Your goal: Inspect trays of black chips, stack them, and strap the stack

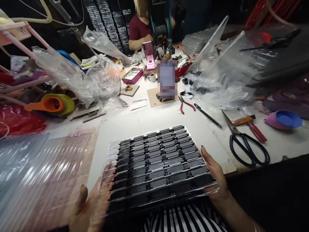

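Left hand (83, 207) and right hand (218, 177) apart, holding opposite sides of the clear plastic tray (113, 146) — uneven support could tip it, sliding black comb-toothed strips (155, 170) loose.

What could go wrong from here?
Spill: the tray rests between the left hand and right hand; a tilt might shift its black parts.

Knock: the scissors lie with handles near the edge of the table, right of the right hand; a swing could catch them.
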Motion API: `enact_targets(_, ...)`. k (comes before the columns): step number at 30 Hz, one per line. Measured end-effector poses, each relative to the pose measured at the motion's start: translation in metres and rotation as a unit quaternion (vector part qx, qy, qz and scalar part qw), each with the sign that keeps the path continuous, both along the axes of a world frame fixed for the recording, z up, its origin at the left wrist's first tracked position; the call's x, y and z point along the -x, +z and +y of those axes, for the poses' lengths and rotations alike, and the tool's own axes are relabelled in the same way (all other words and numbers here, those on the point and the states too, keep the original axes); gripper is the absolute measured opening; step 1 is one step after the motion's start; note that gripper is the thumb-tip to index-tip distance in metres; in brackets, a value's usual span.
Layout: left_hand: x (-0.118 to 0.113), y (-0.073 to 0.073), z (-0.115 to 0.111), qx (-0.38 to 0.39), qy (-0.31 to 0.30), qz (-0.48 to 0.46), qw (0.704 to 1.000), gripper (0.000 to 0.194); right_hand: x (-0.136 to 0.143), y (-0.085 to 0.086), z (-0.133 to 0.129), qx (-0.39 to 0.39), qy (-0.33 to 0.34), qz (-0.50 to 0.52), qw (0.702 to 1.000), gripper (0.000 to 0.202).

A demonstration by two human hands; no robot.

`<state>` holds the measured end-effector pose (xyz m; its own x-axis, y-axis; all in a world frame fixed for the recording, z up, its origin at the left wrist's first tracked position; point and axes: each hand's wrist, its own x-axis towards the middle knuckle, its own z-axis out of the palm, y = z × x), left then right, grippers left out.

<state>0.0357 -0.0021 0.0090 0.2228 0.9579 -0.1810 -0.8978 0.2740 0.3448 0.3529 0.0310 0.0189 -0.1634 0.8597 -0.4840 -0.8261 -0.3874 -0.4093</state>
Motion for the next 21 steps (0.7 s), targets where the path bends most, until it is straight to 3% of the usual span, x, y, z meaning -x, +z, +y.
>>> enact_targets(8, -0.0068, -0.0016, 0.0027, 0.061, 0.027, 0.128, 0.989, 0.053, -0.0006, -0.005, 0.0027, 0.031, 0.03, -0.006, 0.999, 0.029)
enact_targets(14, -0.007, -0.0037, 0.0029, 0.039, 0.028, 0.098, 0.994, 0.05, -0.0019, -0.0073, 0.0017, 0.047, 0.039, -0.009, 0.998, 0.024)
enact_targets(18, -0.0072, -0.0081, 0.0039, 0.024, 0.05, 0.094, 0.994, 0.05, -0.0035, -0.0078, 0.0006, 0.081, -0.004, -0.026, 0.996, 0.019)
enact_targets(21, -0.0059, -0.0087, 0.0035, 0.034, 0.055, 0.118, 0.991, 0.05, -0.0029, -0.0053, -0.0007, 0.13, -0.063, -0.097, 0.985, 0.013)
